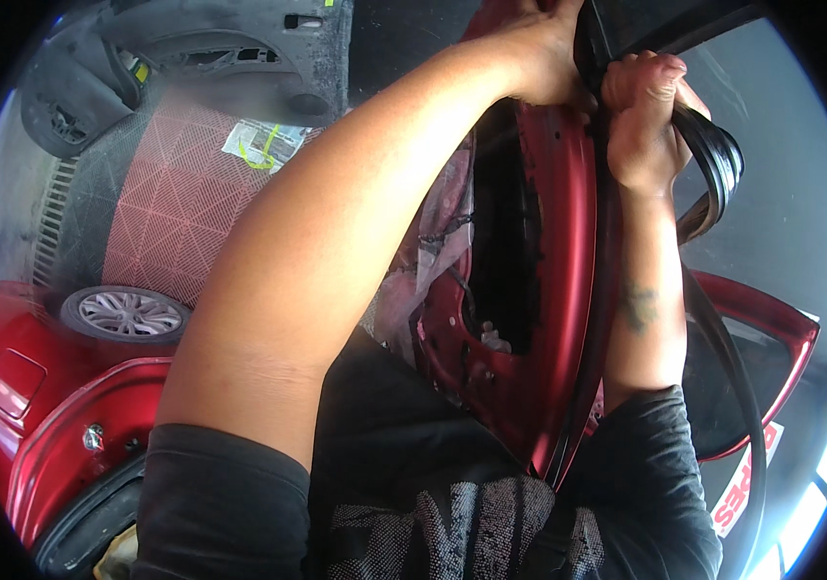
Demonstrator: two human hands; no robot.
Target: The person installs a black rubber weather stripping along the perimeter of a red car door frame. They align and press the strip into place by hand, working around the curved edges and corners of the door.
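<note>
A red car door (564, 290) stands upright in front of me, its window frame running away from my chest. Along the frame's far upper end lies a black rubber door seal (720, 159), which loops out to the right and hangs down on that side. My right hand (648, 121) is closed in a fist round the seal. Just left of it, my left hand (541, 50) grips the seal at the frame's top, its fingertips partly hidden and cut off by the picture's upper edge. Clear plastic film (438, 253) clings to the door's inner side.
Left of me is red car bodywork (17, 329) with a fuel flap, beside a silver-spoked wheel (128, 314). Beyond lie a grey door trim panel (230, 58), a red patterned mat (177, 193) and a crumpled plastic wrapper (265, 143). At right stands a red-framed window (805, 338).
</note>
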